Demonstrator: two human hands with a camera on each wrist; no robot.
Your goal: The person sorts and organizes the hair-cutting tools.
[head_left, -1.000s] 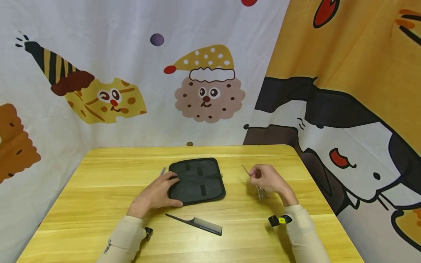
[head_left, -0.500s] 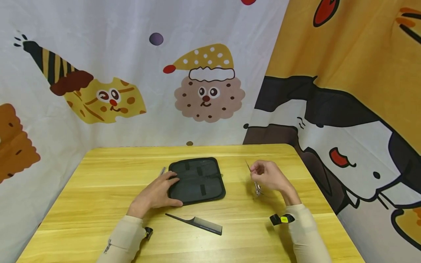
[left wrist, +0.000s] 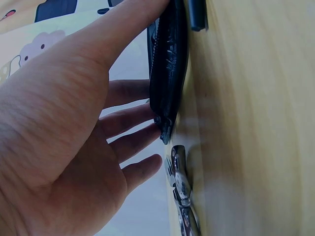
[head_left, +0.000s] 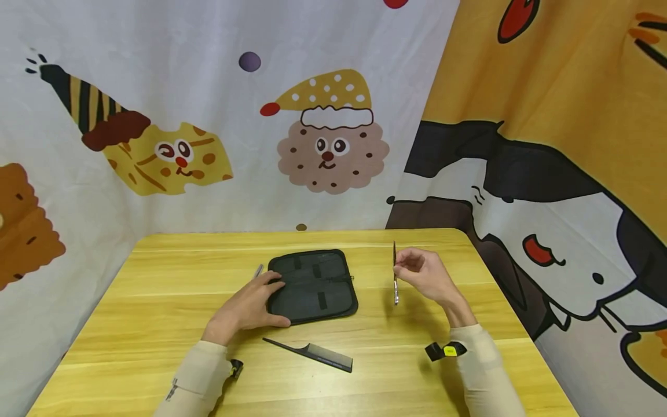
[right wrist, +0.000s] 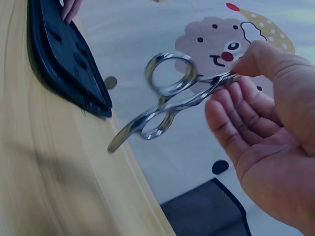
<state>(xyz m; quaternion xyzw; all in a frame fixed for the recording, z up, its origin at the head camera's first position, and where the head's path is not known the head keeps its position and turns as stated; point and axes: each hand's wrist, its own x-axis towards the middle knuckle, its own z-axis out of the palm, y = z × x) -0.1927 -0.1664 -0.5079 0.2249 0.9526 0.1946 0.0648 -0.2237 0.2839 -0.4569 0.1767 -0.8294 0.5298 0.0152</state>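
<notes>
My right hand (head_left: 428,279) pinches a pair of silver scissors (head_left: 395,292) by the blades, above the table to the right of the case. The right wrist view shows the scissors' (right wrist: 191,102) two finger loops and curved finger rest pointing away from the hand. My left hand (head_left: 249,308) rests on the left edge of an unfolded black zip case (head_left: 312,304), fingers fairly straight and spread, thumb at the near edge. Elastic loops show inside the case. Beside it in the left wrist view lies another shiny metal pair of scissors (left wrist: 182,189), mostly hidden from the head camera.
A black tail comb (head_left: 328,357) lies in front of the case, teeth end to the right. The wooden table (head_left: 156,301) ends at a printed curtain (head_left: 208,202) at the back. Dark wrist cameras are strapped to both sleeves.
My right hand has turned the scissors from slanted to nearly upright in the head view and lifted them slightly. The left hand, case and comb have stayed put.
</notes>
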